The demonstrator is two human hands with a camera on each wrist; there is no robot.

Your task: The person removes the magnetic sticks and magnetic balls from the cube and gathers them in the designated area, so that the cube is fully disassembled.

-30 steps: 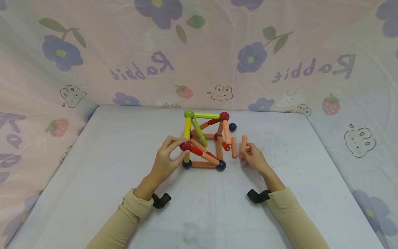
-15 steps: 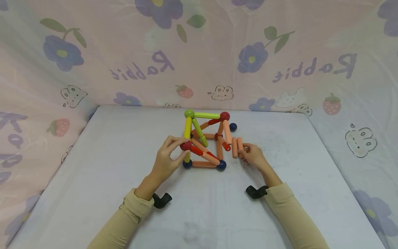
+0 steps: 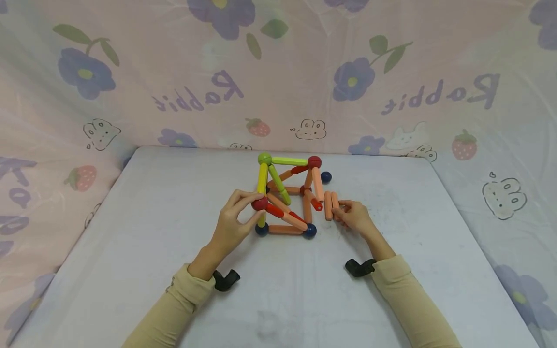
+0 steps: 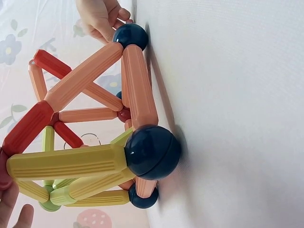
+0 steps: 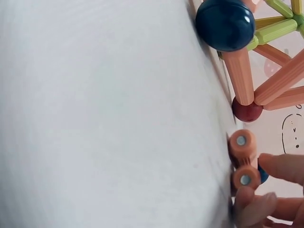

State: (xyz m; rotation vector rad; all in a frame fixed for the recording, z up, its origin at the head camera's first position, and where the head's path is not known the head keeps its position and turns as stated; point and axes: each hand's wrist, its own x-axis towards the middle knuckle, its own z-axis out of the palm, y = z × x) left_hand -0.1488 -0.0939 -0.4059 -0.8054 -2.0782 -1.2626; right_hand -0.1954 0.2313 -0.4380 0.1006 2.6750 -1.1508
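A: Where is our frame of rods and balls?

B: On the bench, toward its far edge, well in from the left and right edges. We judge it light, its rods stiff and smooth, but its joints weak, probably magnetic.

A: So where do we take hold?

B: At a joint. Our left hand pinches the red ball, which should steady the rods meeting there. Tugging a rod mid-span could pull things apart.

A: And our right hand?

B: It pinches a peach rod low down, beside a second peach rod, both just right of the frame. Grey discs show in the rod ends, so the ridged sides suit our grip better.

A: Anything farther out?

B: A navy ball nearer the bench's far edge; it could roll. Beyond that edge hangs a printed cloth.
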